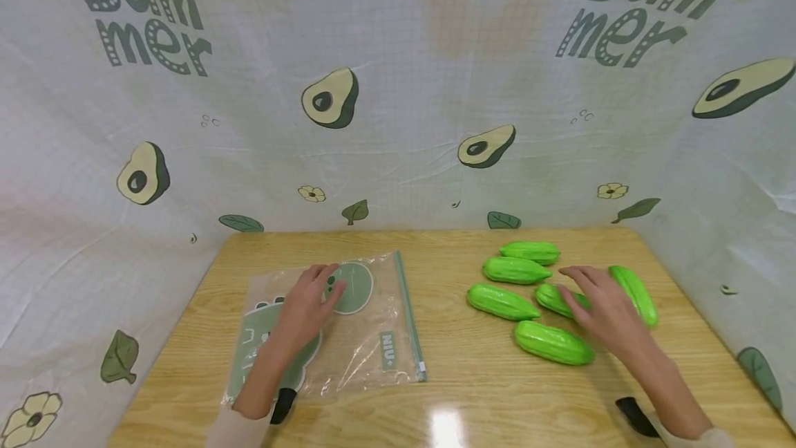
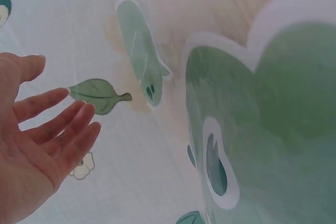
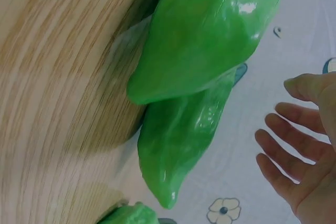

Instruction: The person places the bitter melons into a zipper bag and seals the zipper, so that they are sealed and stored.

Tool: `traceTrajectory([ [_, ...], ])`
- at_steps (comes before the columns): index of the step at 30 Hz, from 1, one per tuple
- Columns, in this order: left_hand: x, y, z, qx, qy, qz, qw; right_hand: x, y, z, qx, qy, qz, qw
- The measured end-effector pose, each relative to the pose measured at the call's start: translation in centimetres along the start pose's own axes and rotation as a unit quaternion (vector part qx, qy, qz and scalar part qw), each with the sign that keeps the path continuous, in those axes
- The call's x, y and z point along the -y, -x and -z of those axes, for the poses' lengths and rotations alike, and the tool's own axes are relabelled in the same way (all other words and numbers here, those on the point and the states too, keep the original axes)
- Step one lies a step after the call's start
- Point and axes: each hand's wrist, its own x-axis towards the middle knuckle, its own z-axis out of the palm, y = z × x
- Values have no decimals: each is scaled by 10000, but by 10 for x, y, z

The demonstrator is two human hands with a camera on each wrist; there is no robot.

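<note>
A clear zip bag [image 1: 348, 358] printed with green cartoon shapes lies flat on the left of the table, its green zip edge [image 1: 407, 316] facing right. Over the bag hovers my left hand [image 1: 305, 306], fingers relaxed and nothing in them; the left wrist view shows the bag's green print [image 2: 294, 93] beside it. On the right lie several glossy green vegetables, ridged and pointed, perhaps imitation gourds: a front one [image 1: 553, 343], a far one [image 1: 528, 252] and a right one [image 1: 634, 294]. Above them is my empty right hand [image 1: 606, 310], partly covering a middle one [image 1: 556, 301].
The wooden table [image 1: 460, 393] is bordered at the back and sides by a pale cloth [image 1: 398, 157] printed with avocados, leaves and flowers. Bare wood separates the bag from the green vegetables. A black strap [image 1: 282, 406] shows at the left wrist.
</note>
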Motion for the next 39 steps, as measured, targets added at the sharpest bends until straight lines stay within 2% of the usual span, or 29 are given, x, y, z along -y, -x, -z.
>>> traceTrajectory([
  [7, -8, -4, -7, -137, 81, -91, 9998, 9, -3, -7, 118, -53, -97, 9999],
  [13, -13, -8, -12, -266, 79, -211, 9994, 14, -10, -14, 14, -110, 214, 9997],
  [16, -16, -9, -14, -234, 115, -239, 9994, 17, -12, -18, -23, -93, 291, 9995],
  [23, -21, -9, -20, -406, 124, -378, 9984, 26, -16, -23, 186, -162, 179, 9995],
  [39, -34, -16, -28, -224, 420, -213, 9986, 48, -22, -37, 282, -516, 197, 9981],
])
